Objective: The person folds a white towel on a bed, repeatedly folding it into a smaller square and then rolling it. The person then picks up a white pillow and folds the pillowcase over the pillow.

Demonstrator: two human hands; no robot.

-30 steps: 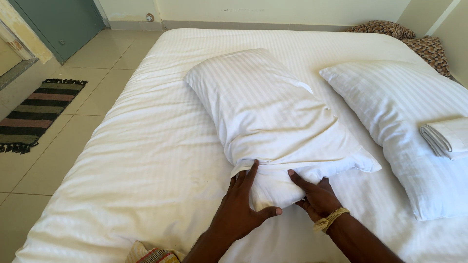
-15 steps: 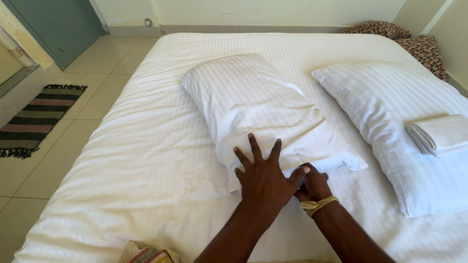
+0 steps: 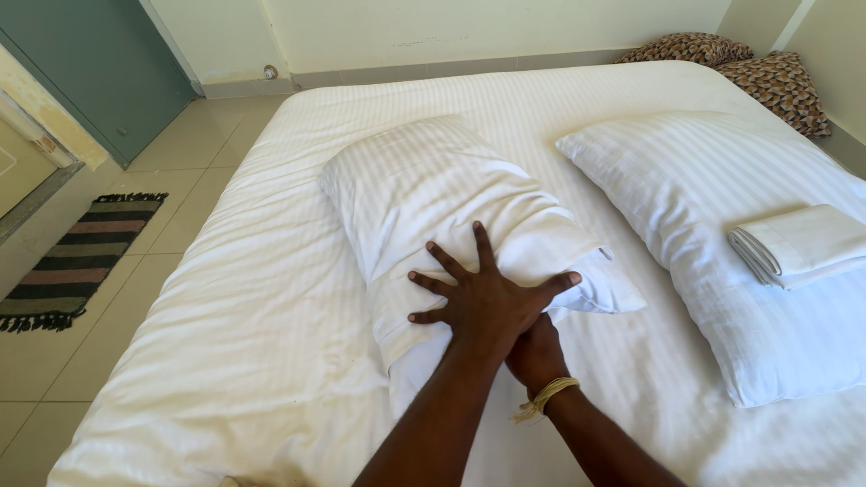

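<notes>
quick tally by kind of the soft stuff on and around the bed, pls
White pillows: 2, one under the left hand and right hand at, one at
Brown patterned cushions: 2
Folded white cloth: 1
Striped floor rug: 1
Total: 6

A second white striped pillow [image 3: 722,225] lies on the right side of the bed [image 3: 271,316], which is covered in a white striped sheet. A folded white cloth [image 3: 798,245] rests on top of that pillow near its right edge. At the far right corner, against the wall, sit two brown patterned cushions [image 3: 740,63], touching one another. On the tiled floor [image 3: 99,316] to the left lies a striped rug [image 3: 77,261] with a dark fringe. Beyond it stands a grey-green door [image 3: 90,72].
</notes>
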